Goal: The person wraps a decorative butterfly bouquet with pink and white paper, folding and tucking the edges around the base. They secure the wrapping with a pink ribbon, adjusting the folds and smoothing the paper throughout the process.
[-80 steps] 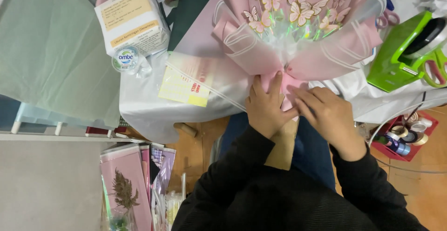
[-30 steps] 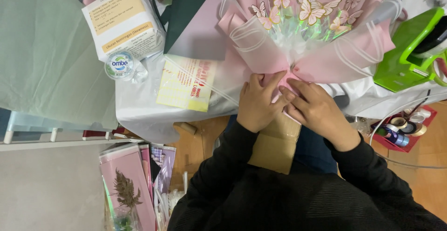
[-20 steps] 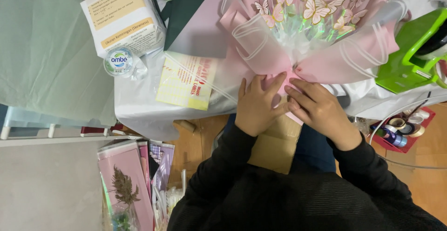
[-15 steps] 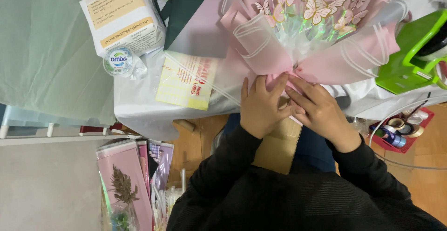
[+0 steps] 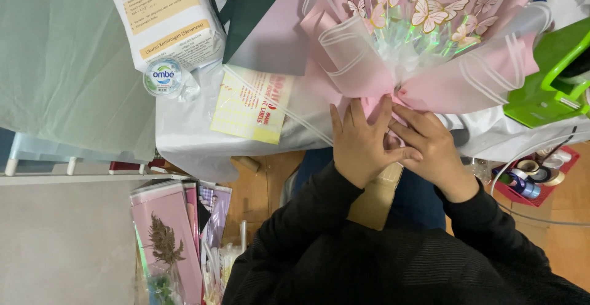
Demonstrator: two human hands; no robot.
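Pink wrapping paper forms a fanned bouquet that lies at the near edge of the bench, its gathered stem end hanging just past that edge toward the person. Paper butterflies in pink and cream stand among clear, shimmering film at its centre. The left hand is closed around the pinched neck of the bouquet from below, fingers curled up over the paper. The right hand grips the same neck just beside it, fingertips pressing into the folds, the two hands touching.

Left of the bouquet, near the bench's front edge, lies a flat yellow rectangular label sheet with red print. Beyond it, toward the far left corner, stands a white boxy package carrying yellow label panels, and touching its near side is a round bottle cap in white and blue. A bright green tool sits at the right edge. On the floor to the right, a red tray holds ribbon rolls.
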